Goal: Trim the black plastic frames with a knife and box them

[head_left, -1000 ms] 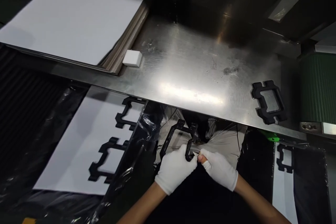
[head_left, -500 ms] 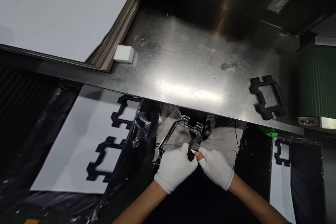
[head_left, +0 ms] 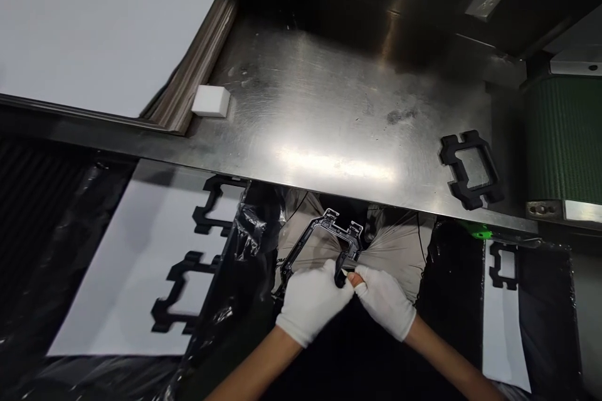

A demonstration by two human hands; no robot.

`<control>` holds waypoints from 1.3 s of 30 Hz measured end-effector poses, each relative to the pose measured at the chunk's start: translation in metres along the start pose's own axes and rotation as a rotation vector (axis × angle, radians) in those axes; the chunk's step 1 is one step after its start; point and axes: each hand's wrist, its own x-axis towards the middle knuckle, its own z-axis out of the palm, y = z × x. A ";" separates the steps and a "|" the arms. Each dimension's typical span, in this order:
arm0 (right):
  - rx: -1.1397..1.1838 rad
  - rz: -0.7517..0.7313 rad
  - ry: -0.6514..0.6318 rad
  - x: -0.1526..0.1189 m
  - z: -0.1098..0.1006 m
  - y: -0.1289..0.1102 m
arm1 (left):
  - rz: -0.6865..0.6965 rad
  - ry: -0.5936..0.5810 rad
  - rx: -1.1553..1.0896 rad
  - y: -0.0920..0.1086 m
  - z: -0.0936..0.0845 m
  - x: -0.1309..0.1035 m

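Note:
My left hand (head_left: 311, 302), in a white glove with its fingers curled closed, grips a black angular frame (head_left: 324, 223) with screw holes and bright edges. The frame is tilted above my lap, below the table edge. Close against its near right end is my right hand (head_left: 386, 301), also gloved, with the thumb tip bare. Thumb and fingers are pinched together there. A small pale tip shows between the two hands, but I cannot make out what it belongs to. My gloves hide the near part of the frame.
The metal table (head_left: 329, 119) carries a similar black frame (head_left: 470, 169), a white block (head_left: 211, 101) and a stack of white sheets (head_left: 103, 31). Black frames (head_left: 181, 291) lie on a white sheet at left; another (head_left: 503, 266) lies at right, near a green-handled tool (head_left: 480, 233). A green ribbed belt (head_left: 559, 144) is far right.
The view has shifted slightly, so the table and its things sit a little further left. Both hands keep their hold at the frame's near end, with only a slight shift of the right thumb.

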 end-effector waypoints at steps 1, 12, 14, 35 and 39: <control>0.003 0.004 0.000 0.000 0.001 0.000 | -0.010 -0.002 0.011 0.000 0.001 0.000; 0.058 -0.012 0.058 -0.002 0.006 0.004 | -0.025 0.045 0.038 0.005 0.004 -0.004; 0.127 -0.048 0.078 -0.003 0.005 0.008 | -0.033 0.051 0.035 0.006 0.002 -0.005; 0.536 -0.225 0.370 -0.049 -0.106 0.004 | 0.364 -0.137 -1.011 0.011 -0.104 -0.020; 0.601 -0.291 0.443 -0.047 -0.102 -0.023 | 0.235 -0.126 -0.841 0.036 -0.102 -0.023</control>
